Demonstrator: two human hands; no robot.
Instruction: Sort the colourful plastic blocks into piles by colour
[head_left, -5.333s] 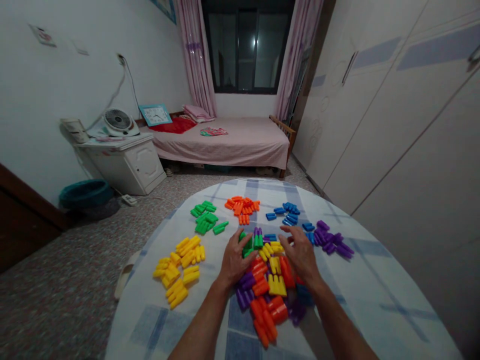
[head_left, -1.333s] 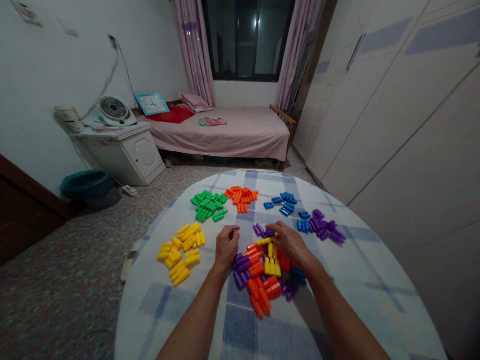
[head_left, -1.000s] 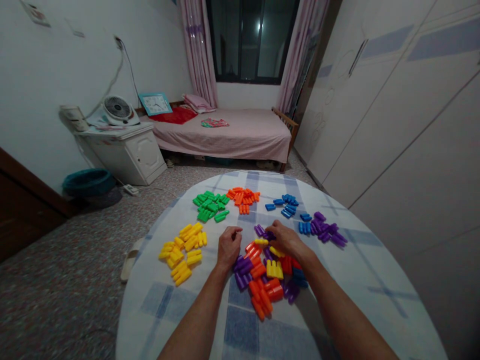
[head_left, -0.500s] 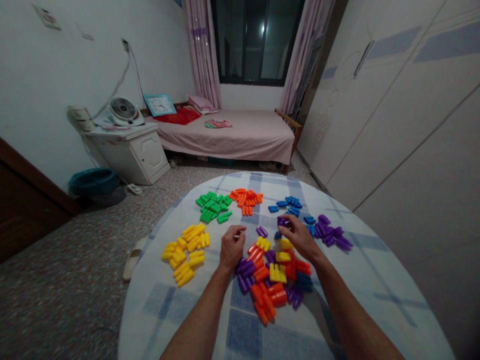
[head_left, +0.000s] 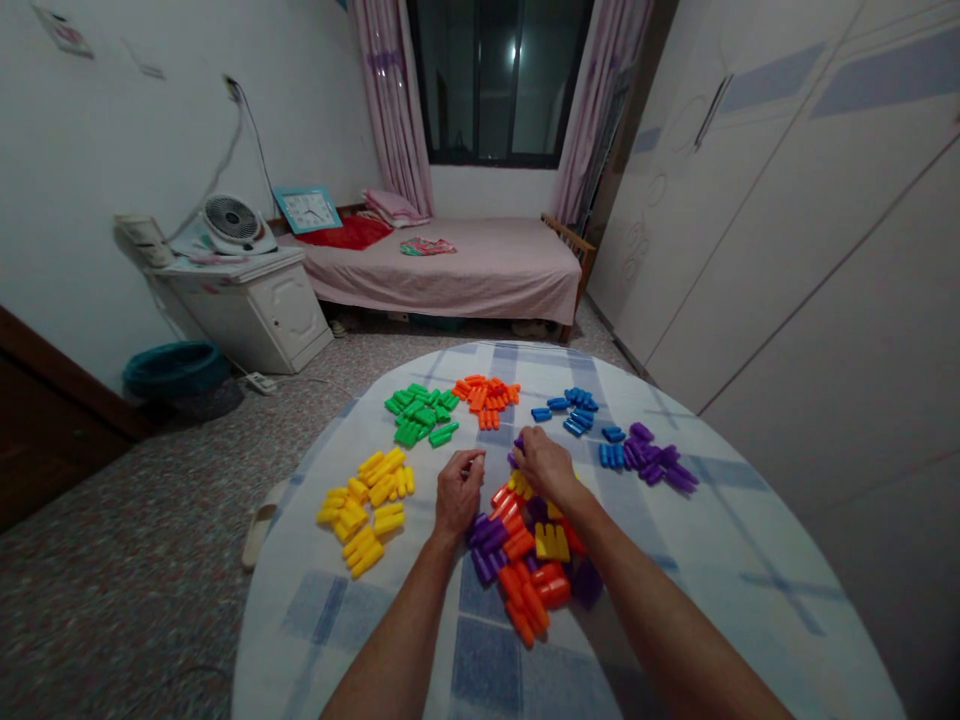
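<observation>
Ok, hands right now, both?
Left hand: curled shut, nothing visible in it.
Right hand: closed at purple plastic pieces, grip unclear.

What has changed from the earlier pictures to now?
The right hand has moved left from beside the blue pieces to the top of the mixed pile, at purple pieces; any hold is hidden. The pile has shrunk and shows no green; the green group has grown. The left hand stays curled beside the pile.
</observation>
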